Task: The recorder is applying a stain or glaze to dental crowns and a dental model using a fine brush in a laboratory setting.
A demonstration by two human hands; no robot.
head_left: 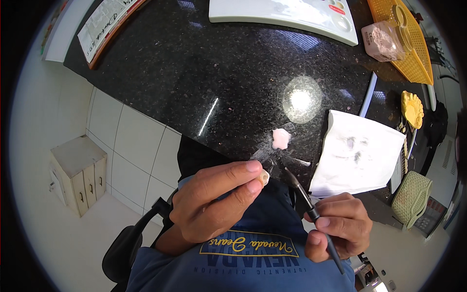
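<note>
As I see it from my remote post, two bare hands are at work above a dark speckled countertop (160,73). Entries follow.

Item one: left hand (206,204) — thumb and fingertips pinched together on a small cream-coloured piece (264,178), which pokes out past the fingertips, held clear of the stone near its front edge. Its finer shape is too small for me to tell.

Item two: right hand (340,226) — thumb and fingers closed round a slim dark tool (302,193), gripped partway along its shaft.

Relation of note: the tool's long axis slants from beside the body at right, forward and leftward, so its tapered tip sits just right of the cream piece and slightly beyond it, apart from it by a narrow gap. The left hand bears the piece; the right reaches its neighbourhood only through the tool.

Item three: pink lump (280,139), lying on the counter straight ahead of the tip, amid pale dust; the left fingertips are nearer to it than the right ones.

Item four, to the right: white sheet (372,175), grey-smudged. Beyond it, a blue strip (368,95); farther right, a yellow dental cast (412,109).
</note>
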